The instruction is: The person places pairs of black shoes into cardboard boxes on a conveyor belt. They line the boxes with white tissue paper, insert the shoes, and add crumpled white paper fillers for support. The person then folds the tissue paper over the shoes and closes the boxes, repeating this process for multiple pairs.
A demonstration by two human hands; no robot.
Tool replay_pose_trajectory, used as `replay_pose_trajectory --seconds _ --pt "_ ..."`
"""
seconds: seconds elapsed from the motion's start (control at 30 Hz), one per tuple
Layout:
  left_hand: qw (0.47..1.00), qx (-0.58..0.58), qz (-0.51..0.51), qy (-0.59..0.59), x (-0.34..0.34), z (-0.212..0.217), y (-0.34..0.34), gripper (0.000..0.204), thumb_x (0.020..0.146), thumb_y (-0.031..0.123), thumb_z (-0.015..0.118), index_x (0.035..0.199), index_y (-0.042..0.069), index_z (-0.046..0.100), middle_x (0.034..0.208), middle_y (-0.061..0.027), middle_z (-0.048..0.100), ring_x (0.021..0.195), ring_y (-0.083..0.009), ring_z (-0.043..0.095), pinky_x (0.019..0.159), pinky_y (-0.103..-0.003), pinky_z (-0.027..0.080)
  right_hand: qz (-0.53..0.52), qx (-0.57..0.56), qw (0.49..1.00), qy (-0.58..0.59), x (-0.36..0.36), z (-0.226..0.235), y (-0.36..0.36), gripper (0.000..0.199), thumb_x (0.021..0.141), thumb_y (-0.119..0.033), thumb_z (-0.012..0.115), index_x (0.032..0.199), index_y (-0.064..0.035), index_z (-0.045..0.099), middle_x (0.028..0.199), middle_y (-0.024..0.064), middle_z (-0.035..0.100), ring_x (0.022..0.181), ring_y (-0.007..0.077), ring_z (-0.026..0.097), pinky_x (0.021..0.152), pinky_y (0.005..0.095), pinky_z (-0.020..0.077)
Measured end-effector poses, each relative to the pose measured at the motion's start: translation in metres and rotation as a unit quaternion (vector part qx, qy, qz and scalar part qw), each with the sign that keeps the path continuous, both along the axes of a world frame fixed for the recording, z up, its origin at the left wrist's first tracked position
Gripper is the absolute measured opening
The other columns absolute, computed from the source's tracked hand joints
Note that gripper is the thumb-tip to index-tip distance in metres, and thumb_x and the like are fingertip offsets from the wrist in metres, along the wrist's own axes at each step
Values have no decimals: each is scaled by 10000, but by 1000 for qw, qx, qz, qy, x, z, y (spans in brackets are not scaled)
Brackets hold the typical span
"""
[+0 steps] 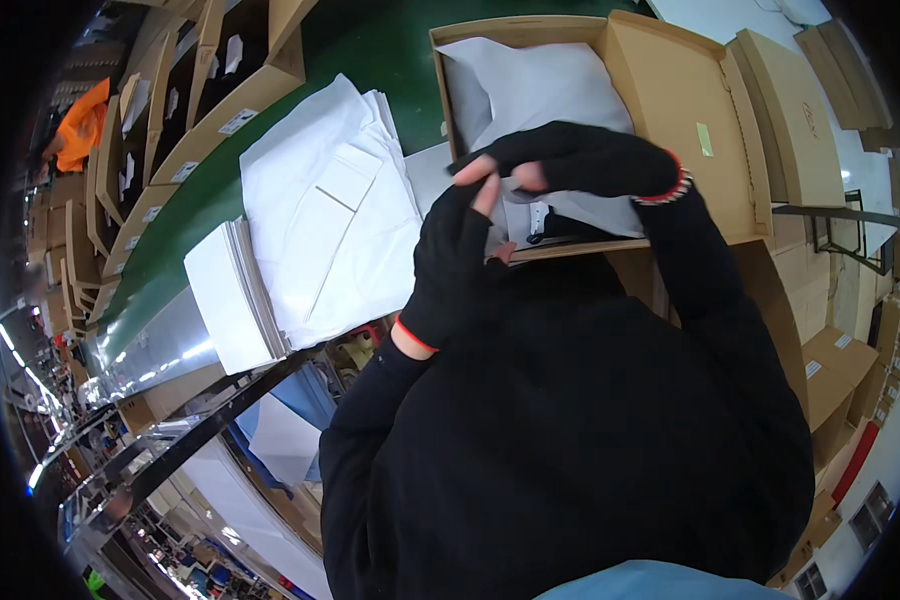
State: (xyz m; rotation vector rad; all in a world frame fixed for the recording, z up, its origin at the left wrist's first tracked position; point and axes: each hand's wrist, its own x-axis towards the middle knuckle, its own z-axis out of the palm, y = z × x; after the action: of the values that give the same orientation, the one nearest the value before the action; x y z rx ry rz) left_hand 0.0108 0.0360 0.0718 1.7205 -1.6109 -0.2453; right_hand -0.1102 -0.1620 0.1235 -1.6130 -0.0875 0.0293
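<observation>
- The work in hand looks like boxing: both hands meet at the middle of the frame, over the near edge of an open cardboard box (670,110) that fills the upper centre.
- The left hand (450,265), in a black fingerless glove, comes up from the lower centre with its bare fingertips (487,190) pressed against those of the right hand (580,160); the two seem to pinch something small between them, but what it is I cannot tell.
- The right hand, gloved the same way, reaches across from the right, fingers curled and closed toward the left hand.
- Inside the box lies white wrapping paper (540,90), with a small dark item (542,238) showing just under the hands at the box's near wall.
- As a judgement, the next move calls for a fine grip held steady above the box, and care not to crumple the paper.
- Left of the box, on a green conveyor belt (370,50), sits a stack of white folded sheets (320,220), near the left hand but apart from it.
- Flat cardboard blanks (800,110) lie at the upper right.
- Along the upper left runs a row of open cartons (220,90), and a person in an orange top (80,130) stands at the far left edge.
</observation>
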Motion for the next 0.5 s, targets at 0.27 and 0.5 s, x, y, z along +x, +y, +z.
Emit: replay_pose_trajectory --seconds 0.27,0.5 --pt "994 -76 20 -80 12 7 -22 753 606 122 804 1311 151 541 1315 -120 499 1212 -342 469 987 -446 392 -372 -426 824 34 -64 -6 20 423 861 -105 665 1275 -111 580 1235 85 597 1102 215 570 916 337 453" --pt "971 -31 69 -226 67 -23 -39 331 620 116 723 938 205 702 1126 -66 590 1177 -321 481 965 -479 347 -282 -543 782 118 -65 -74 50 898 706 -400 774 1441 -105 349 1519 163 265 1427 393 168 1119 584 156"
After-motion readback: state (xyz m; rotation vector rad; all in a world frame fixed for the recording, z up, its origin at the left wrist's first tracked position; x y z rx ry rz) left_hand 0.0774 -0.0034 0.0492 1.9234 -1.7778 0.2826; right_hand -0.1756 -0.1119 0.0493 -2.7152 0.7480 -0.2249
